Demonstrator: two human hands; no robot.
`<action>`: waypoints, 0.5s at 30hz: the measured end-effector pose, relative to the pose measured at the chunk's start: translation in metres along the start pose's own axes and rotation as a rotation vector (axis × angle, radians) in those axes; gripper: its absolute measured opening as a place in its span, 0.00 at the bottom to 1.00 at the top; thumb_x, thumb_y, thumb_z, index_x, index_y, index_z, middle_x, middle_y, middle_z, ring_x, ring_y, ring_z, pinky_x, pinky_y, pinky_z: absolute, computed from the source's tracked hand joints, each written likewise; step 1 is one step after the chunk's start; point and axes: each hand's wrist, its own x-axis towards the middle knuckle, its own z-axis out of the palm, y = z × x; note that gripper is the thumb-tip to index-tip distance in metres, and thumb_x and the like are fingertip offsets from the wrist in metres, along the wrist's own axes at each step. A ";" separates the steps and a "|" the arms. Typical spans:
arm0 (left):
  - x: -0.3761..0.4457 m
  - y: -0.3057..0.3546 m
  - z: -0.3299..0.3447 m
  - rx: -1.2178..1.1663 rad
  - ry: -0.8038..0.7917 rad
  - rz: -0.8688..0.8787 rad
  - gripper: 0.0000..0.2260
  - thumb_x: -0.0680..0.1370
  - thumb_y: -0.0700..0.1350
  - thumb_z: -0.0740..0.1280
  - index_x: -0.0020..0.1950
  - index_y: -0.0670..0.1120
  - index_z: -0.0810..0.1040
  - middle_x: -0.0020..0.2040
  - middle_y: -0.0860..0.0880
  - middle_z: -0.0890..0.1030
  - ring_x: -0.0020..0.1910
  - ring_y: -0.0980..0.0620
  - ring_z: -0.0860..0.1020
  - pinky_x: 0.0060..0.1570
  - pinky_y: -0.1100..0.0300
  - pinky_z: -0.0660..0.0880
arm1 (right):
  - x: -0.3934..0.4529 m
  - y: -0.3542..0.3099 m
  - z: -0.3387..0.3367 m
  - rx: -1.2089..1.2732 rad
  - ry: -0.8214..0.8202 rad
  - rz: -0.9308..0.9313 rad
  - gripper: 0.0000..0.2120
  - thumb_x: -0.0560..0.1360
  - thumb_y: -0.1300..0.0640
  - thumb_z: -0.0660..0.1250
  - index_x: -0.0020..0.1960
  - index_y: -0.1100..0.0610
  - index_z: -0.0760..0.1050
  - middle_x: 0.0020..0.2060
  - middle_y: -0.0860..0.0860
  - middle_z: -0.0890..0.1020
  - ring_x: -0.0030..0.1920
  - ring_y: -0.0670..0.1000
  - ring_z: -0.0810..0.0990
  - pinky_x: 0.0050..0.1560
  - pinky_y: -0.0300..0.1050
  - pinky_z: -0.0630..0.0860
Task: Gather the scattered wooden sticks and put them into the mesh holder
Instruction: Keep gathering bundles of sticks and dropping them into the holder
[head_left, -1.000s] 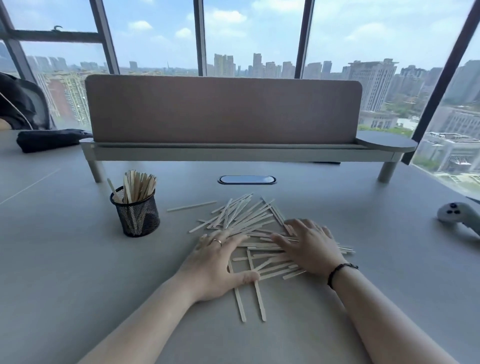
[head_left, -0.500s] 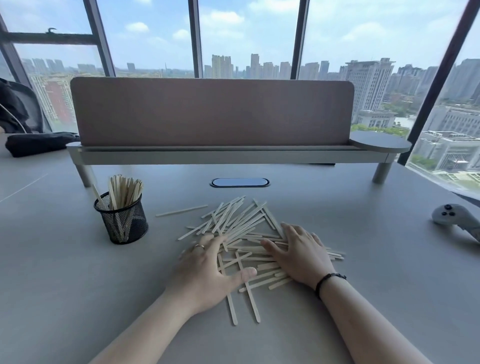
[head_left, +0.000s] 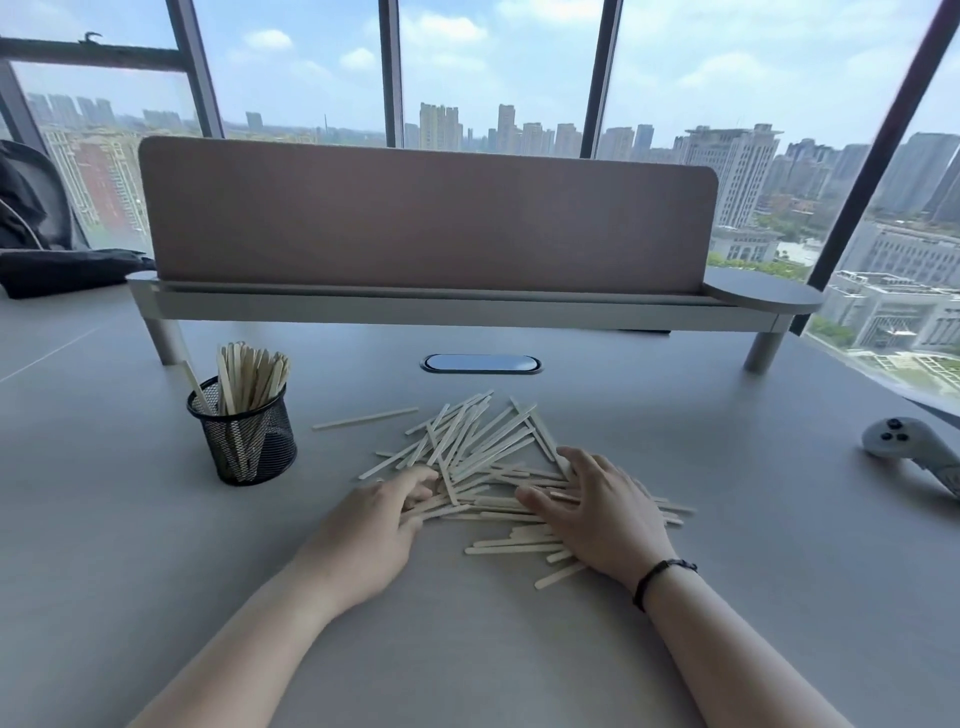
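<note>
Both hands on a pile of wooden sticks beside a mesh holder

The left hand (head_left: 371, 525) curls its fingers (head_left: 415, 480) into the pile of wooden sticks (head_left: 488, 452) at its near-left edge; the right hand (head_left: 602, 512) lies flat, spread over the pile's right side. The mesh holder (head_left: 244, 434), already holding upright sticks, stands left of the pile on the desk (head_left: 156, 545); one stray stick (head_left: 363, 418) lies between them.

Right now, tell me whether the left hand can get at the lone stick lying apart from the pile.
Probably yes: bare desk lies between the left hand and the lone stick; the mesh holder stands off to the side.
</note>
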 end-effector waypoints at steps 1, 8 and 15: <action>0.000 -0.001 0.000 0.065 0.047 0.012 0.19 0.79 0.46 0.66 0.70 0.58 0.71 0.62 0.57 0.81 0.62 0.53 0.77 0.60 0.53 0.75 | 0.000 0.001 -0.001 -0.002 0.002 0.000 0.42 0.64 0.20 0.58 0.71 0.42 0.67 0.64 0.44 0.77 0.65 0.52 0.74 0.64 0.47 0.68; 0.004 -0.013 0.004 0.220 0.196 -0.032 0.12 0.80 0.53 0.66 0.56 0.49 0.83 0.58 0.52 0.81 0.59 0.46 0.75 0.55 0.53 0.73 | -0.004 0.019 -0.007 -0.035 -0.218 -0.088 0.62 0.48 0.15 0.61 0.76 0.44 0.61 0.69 0.45 0.65 0.71 0.52 0.63 0.73 0.48 0.59; 0.007 -0.019 0.009 0.016 0.231 0.024 0.03 0.77 0.42 0.70 0.44 0.48 0.81 0.47 0.51 0.80 0.51 0.46 0.75 0.49 0.55 0.71 | -0.006 0.017 -0.001 0.046 -0.178 -0.160 0.56 0.51 0.18 0.66 0.73 0.44 0.64 0.64 0.43 0.67 0.68 0.48 0.66 0.68 0.44 0.64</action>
